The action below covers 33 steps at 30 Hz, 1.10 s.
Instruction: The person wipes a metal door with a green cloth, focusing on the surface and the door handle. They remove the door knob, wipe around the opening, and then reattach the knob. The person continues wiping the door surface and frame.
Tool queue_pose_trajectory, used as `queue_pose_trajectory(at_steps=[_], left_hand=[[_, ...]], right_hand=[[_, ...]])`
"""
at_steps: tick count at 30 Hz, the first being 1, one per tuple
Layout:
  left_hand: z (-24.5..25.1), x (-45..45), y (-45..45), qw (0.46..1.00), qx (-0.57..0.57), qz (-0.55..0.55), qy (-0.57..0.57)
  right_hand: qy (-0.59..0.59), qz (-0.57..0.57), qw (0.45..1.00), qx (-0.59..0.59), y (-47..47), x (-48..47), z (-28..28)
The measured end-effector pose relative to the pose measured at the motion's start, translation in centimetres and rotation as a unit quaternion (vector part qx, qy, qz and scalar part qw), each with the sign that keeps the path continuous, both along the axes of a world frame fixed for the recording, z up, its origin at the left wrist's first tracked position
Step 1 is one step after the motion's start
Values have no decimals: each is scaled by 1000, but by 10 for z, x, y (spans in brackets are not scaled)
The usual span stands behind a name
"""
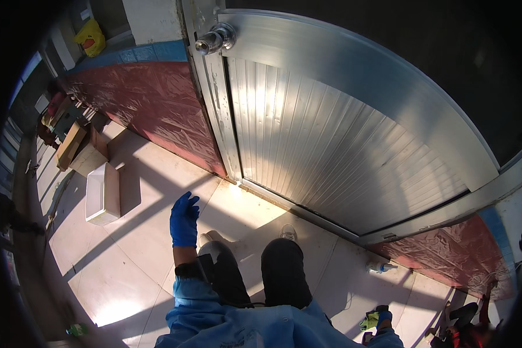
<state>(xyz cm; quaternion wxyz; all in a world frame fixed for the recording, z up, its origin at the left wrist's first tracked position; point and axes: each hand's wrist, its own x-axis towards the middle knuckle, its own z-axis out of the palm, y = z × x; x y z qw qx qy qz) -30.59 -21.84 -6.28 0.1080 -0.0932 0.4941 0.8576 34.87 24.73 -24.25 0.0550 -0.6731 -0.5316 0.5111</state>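
My left hand (184, 222), in a blue glove, is held out over the tiled floor (126, 256) with its fingers loosely curled and nothing in them. In front of me stands a metal door (287, 126) with a ribbed lower panel and a round doorknob (215, 39). My right hand (384, 319), also gloved in blue, is low at the right, closed around a yellow-green cloth-like item (369, 321). The exact kind of that item is hard to tell, and part of it is hidden by the fingers.
A white foam box (111, 193) stands on the floor at left, beside cardboard boxes (85, 150). A bottle-like container (380, 266) lies by the red wall at right. A yellow plastic bag (90, 38) rests on the blue ledge (143, 53). A green-labelled bottle (77, 329) is at lower left.
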Motion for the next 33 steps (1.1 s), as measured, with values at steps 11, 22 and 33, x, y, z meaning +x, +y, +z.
queue_pose_trajectory(at_steps=[11, 22, 33], left_hand=[[224, -104, 99, 894, -264, -45, 359], [313, -187, 197, 560, -723, 19, 404], [341, -214, 176, 682, -650, -153, 297]], right_hand=[[199, -120, 969, -78, -50, -94, 51], [248, -141, 955, -84, -43, -115, 86], [272, -147, 947, -87, -30, -141, 111]])
